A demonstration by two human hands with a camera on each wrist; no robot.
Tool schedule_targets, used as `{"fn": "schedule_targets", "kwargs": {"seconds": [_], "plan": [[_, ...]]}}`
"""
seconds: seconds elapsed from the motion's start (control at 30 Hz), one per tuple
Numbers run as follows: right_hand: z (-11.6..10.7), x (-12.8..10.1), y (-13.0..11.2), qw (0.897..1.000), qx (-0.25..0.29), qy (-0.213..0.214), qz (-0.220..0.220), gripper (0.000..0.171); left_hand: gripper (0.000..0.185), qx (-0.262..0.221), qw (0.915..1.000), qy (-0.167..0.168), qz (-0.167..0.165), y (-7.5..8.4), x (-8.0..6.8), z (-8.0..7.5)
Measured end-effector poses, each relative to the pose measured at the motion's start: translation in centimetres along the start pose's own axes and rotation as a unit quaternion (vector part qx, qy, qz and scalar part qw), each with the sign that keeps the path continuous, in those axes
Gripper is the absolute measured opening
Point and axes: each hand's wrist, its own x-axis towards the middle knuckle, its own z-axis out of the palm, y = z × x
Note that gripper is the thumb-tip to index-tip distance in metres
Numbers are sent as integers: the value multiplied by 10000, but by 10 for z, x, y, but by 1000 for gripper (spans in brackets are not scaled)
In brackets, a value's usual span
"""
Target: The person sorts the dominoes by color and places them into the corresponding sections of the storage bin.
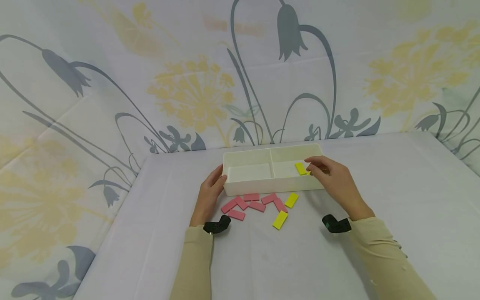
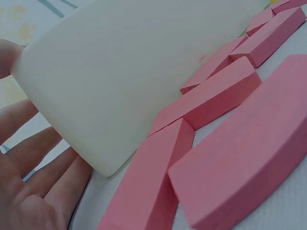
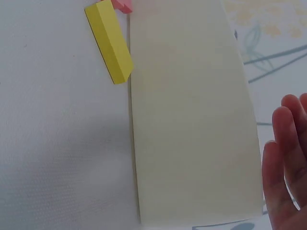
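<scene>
While the white tray (image 1: 240, 189) is steadied at its left end by the open left hand (image 1: 209, 196), a yellow block (image 1: 301, 168) is pinched over its right compartment by the right hand (image 1: 331, 177). Pink blocks (image 1: 250, 203) are left loose along its front wall.

Both hands (image 1: 210, 192) (image 1: 331, 177) flank a white tray (image 1: 247, 171) behind pink blocks (image 1: 250, 203).

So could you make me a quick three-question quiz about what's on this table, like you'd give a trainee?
1. True or false: a yellow block already lies inside the white tray.
2. Which colour has more blocks lying on the table in front of the tray: pink or yellow?
3. What does the left hand touch?
A) the tray's left end
B) a pink block
C) nothing

Key
1. True; it lies in the right compartment, by the right hand.
2. Pink.
3. A.
</scene>
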Motion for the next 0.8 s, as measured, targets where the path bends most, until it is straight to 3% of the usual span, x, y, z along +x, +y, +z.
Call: {"fn": "schedule_targets", "kwargs": {"seconds": [0.53,0.8], "plan": [[-5,0,-4,9953,164,-951,-26,30,49,68,10000,-49,32,0,-1,0],[-8,0,-7,9798,-247,-1980,132,30,50,105,9999,-13,30,0,-1,0]]}}
